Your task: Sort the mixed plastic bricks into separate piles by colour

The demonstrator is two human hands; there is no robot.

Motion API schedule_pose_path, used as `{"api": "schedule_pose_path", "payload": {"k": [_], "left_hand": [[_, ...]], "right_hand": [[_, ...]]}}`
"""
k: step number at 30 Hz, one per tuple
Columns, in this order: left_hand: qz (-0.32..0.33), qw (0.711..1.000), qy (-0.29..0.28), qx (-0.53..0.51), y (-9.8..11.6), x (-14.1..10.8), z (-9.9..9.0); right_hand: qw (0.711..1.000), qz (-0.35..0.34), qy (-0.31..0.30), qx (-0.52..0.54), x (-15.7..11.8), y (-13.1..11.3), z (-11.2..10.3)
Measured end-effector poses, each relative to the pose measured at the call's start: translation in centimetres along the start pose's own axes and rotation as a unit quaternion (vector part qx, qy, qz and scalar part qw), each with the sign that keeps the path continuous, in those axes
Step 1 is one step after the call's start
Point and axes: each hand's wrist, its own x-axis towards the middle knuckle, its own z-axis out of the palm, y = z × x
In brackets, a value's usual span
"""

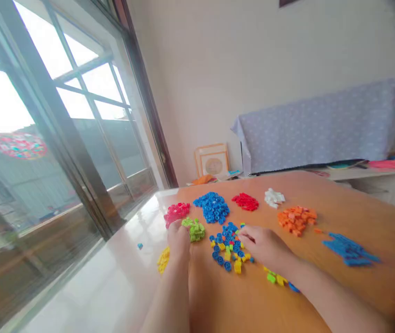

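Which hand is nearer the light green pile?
Left. The left hand is just left of the light green pile; the right hand is farther off, right of the mixed pile.

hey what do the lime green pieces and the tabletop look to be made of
Lime green pieces: probably plastic, judging by the even, bright colour; blur hides the finish. Tabletop: orange-brown, perhaps varnished wood or laminate; glossy, since it reflects window light.
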Motion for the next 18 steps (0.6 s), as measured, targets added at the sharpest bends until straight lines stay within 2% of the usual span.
{"api": "schedule_pose_path", "payload": {"k": [7, 9, 11, 13, 18], "left_hand": [[0.01, 0.998, 0.052, -0.042, 0.8, -0.2, -0.4], [0.028, 0.998, 0.043, -0.022, 1.3, -0.7, -0.3], [0.054, 0.998, 0.0, 0.016, 1.5, -1.3, 0.0], [0.082, 0.993, -0.068, 0.059, 1.5, -2.2, 0.5], [0.126, 0.958, -0.219, 0.137, 0.5, -4.4, 2.1]], "right_hand": [[1.0, 0.012, 0.002, 0.008, 0.2, -0.1, -0.5], [1.0, 0.015, 0.007, 0.006, 0.2, -0.2, -0.6], [1.0, 0.02, 0.01, -0.003, 0.3, -0.2, -0.7], [1.0, 0.025, 0.011, -0.015, 0.4, -0.2, -0.9], [0.997, 0.056, 0.022, -0.052, 0.8, 0.7, -1.3]]}}
